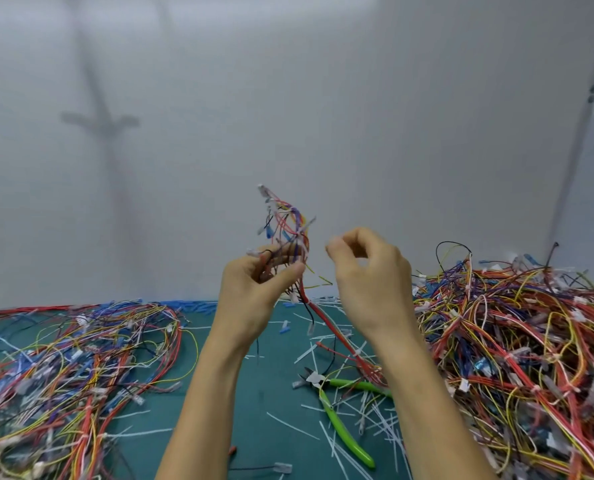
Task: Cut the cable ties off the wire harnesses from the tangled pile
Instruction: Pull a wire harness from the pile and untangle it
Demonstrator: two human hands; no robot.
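My left hand (254, 292) grips a wire harness (290, 233) of red, purple, yellow and blue wires, held up above the green mat. Its red strands trail down to the mat. A white cable tie (304, 242) wraps the bundle near my fingers. My right hand (368, 271) hovers just right of the harness, fingers curled, thumb and forefinger close together; whether they pinch anything I cannot tell. Green-handled cutters (337, 410) lie on the mat between my forearms. A big tangled pile (517, 351) fills the right side.
A flatter spread of wires (66, 368) covers the left of the green mat (260, 375). Several cut white tie pieces (375, 420) litter the mat around the cutters. A plain grey wall stands right behind the mat.
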